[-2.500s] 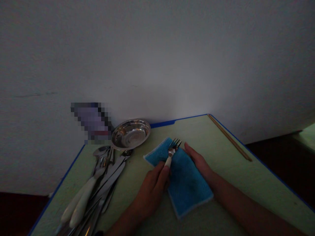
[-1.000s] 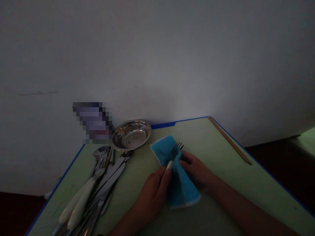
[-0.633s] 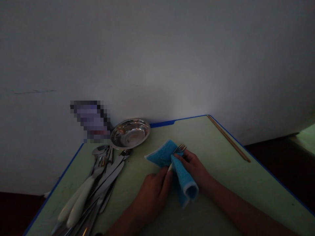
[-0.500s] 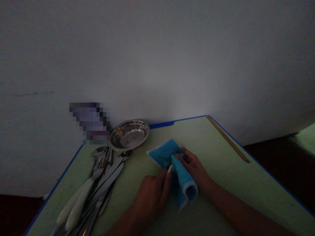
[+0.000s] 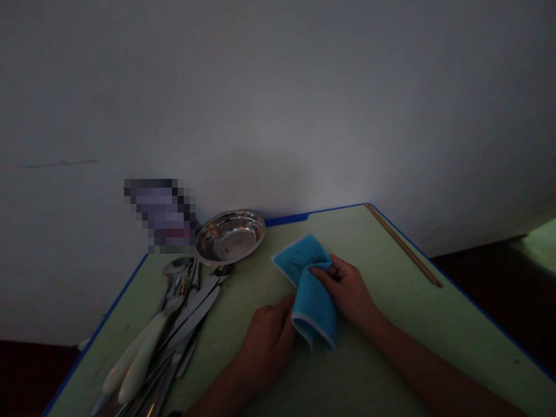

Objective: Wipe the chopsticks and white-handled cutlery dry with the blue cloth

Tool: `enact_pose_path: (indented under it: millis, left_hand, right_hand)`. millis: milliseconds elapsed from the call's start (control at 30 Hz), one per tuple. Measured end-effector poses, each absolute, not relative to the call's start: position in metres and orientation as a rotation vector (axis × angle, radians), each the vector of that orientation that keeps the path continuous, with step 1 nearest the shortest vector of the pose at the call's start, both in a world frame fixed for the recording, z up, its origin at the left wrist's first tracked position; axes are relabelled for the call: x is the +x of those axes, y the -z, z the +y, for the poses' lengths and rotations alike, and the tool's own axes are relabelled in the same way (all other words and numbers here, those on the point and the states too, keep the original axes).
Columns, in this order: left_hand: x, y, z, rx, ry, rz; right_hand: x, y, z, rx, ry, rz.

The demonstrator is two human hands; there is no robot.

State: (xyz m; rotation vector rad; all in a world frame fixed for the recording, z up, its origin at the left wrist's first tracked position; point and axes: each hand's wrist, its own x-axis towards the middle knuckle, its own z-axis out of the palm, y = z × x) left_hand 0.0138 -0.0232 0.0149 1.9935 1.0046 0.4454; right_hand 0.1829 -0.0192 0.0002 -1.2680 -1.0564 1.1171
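Note:
A blue cloth (image 5: 313,292) with pale edging is folded over and pinched by my right hand (image 5: 350,286), fingers closed near its middle. My left hand (image 5: 271,339) is closed at the cloth's lower left side, its fingertips partly behind the fold. It grips a fork by the handle; the fork showed a moment earlier and is now covered by cloth and fingers. Left of my hands lies a pile of cutlery, with white-handled pieces (image 5: 139,362), table knives (image 5: 195,318) and a spoon (image 5: 176,266).
A shallow steel bowl (image 5: 230,238) sits at the table's back edge, behind the cutlery. A pair of wooden chopsticks (image 5: 403,245) lies along the right edge of the pale green table (image 5: 417,341). A blurred-out object (image 5: 160,211) leans at the back left against the wall (image 5: 278,104).
The cloth has moved a little and now covers the fork's tines and pale handle, which were visible before. My right hand has shifted slightly right, still pinching the cloth.

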Motion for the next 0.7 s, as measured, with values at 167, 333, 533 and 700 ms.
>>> enact_pose_path:
  millis: [167, 333, 533, 700]
  left_hand:
    - [0.014, -0.017, -0.022, 1.997, -0.432, 0.986]
    - [0.015, -0.016, -0.023, 1.970, -0.445, 1.023]
    - [0.012, -0.015, -0.021, 1.740, -0.479, 1.005]
    - [0.012, -0.017, -0.021, 1.808, -0.441, 1.013]
  right_hand:
    - [0.187, -0.002, -0.021, -1.307, -1.044, -1.232]
    - [0.199, -0.009, -0.019, -1.173, -1.150, -1.335]
    - [0.218, -0.014, -0.017, -1.010, -1.458, -1.463]
    - [0.220, -0.016, -0.017, -0.977, -1.465, -1.534]
